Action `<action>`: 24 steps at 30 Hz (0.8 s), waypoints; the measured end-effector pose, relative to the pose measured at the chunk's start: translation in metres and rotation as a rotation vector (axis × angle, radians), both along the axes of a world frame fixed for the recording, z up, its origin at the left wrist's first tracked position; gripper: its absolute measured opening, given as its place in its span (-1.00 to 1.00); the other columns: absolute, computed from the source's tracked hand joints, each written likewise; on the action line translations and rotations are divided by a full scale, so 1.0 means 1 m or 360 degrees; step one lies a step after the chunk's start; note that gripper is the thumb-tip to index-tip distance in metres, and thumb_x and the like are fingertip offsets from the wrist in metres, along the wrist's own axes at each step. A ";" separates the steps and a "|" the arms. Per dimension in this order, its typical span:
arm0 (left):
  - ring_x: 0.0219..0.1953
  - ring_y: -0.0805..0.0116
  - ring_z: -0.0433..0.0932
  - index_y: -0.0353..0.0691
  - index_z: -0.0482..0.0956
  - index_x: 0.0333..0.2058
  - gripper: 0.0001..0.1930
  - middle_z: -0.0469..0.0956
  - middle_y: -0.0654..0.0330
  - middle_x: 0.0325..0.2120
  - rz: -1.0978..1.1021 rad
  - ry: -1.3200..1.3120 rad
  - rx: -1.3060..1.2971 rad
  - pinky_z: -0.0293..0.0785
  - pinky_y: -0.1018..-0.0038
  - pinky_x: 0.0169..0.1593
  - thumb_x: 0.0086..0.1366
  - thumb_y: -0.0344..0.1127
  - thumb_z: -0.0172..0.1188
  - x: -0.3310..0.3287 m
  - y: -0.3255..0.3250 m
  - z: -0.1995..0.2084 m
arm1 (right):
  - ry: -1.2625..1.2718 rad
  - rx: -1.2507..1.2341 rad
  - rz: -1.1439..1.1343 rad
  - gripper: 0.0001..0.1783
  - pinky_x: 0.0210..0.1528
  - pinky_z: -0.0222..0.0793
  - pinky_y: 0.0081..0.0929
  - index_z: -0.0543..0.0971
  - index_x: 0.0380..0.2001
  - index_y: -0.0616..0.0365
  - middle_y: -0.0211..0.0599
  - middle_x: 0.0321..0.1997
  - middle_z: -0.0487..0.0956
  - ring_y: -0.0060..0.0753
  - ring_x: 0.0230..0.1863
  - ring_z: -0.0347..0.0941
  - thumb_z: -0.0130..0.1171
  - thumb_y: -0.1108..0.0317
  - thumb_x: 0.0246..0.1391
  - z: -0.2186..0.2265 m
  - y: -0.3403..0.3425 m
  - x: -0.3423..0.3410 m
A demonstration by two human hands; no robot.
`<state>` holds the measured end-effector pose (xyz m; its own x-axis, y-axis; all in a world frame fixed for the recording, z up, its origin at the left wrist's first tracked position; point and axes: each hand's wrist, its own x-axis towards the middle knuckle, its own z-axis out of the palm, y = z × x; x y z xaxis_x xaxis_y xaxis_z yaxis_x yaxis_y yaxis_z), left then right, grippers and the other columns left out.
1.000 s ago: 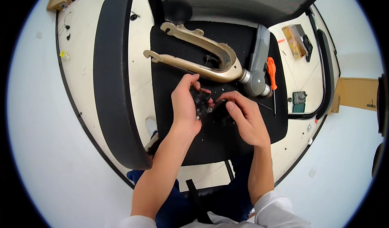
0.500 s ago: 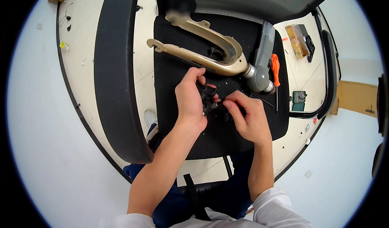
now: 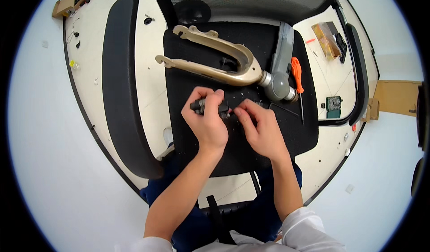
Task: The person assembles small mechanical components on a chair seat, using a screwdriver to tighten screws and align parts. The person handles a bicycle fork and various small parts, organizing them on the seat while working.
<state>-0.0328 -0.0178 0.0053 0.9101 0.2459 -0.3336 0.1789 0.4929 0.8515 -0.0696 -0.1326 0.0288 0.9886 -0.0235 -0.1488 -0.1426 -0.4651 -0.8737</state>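
Note:
My left hand (image 3: 208,122) is closed round a small black caliper-like part (image 3: 197,105) with metal fittings, held above the near part of a black chair seat (image 3: 251,155). My right hand (image 3: 262,128) pinches at that part's right end; whatever is between its fingertips is too small to make out. Just beyond my hands lies a gold bicycle fork (image 3: 197,68), its two prongs pointing left. At its right end the fork joins a grey frame tube (image 3: 282,48) with a rounded head. An orange-handled screwdriver (image 3: 296,72) rests beside the tube, near a thin black hex key (image 3: 285,110).
Padded armrests (image 3: 120,86) flank the seat, and a mesh backrest (image 3: 255,1) rises at the far side. On the floor to the right are a plastic bag (image 3: 326,41) and a green case (image 3: 333,106). A cardboard box (image 3: 74,3) stands at far left.
My left hand has turned, so the black part now sticks out to its left too. My right hand has shifted slightly left with it. The view has moved a little.

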 end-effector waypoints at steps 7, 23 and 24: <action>-0.58 0.47 0.40 -0.38 0.40 -0.58 -0.87 0.41 0.20 -0.65 0.0026 -0.0292 0.0276 0.35 0.57 -0.52 0.05 -0.45 0.10 -0.004 -0.003 -0.004 | 0.0425 0.0519 -0.0072 -0.72 -0.53 0.13 -0.50 0.46 -0.45 0.31 -0.31 -0.69 0.34 -0.54 -0.63 0.15 0.04 0.31 0.26 -0.008 -0.009 -0.006; -0.53 0.53 0.44 -0.37 0.46 -0.57 -0.89 0.47 0.21 -0.65 -0.0497 -0.0152 0.0260 0.30 0.55 -0.45 0.06 -0.46 0.16 0.011 -0.022 0.008 | 0.0113 0.0612 -0.0196 -0.68 -0.62 0.28 -0.43 0.44 -0.47 0.26 -0.25 -0.72 0.42 -0.37 -0.70 0.41 -0.04 0.26 0.31 0.001 -0.005 -0.027; -0.52 0.56 0.45 -0.39 0.48 -0.58 -0.84 0.51 0.23 -0.63 -0.0455 -0.0301 0.0447 0.32 0.59 -0.40 0.13 -0.43 0.12 0.011 -0.022 0.001 | 0.0049 0.0393 -0.0121 -0.70 -0.54 0.33 -0.36 0.46 -0.47 0.33 -0.09 -0.67 0.48 -0.22 -0.64 0.49 0.00 0.31 0.26 0.007 -0.005 -0.026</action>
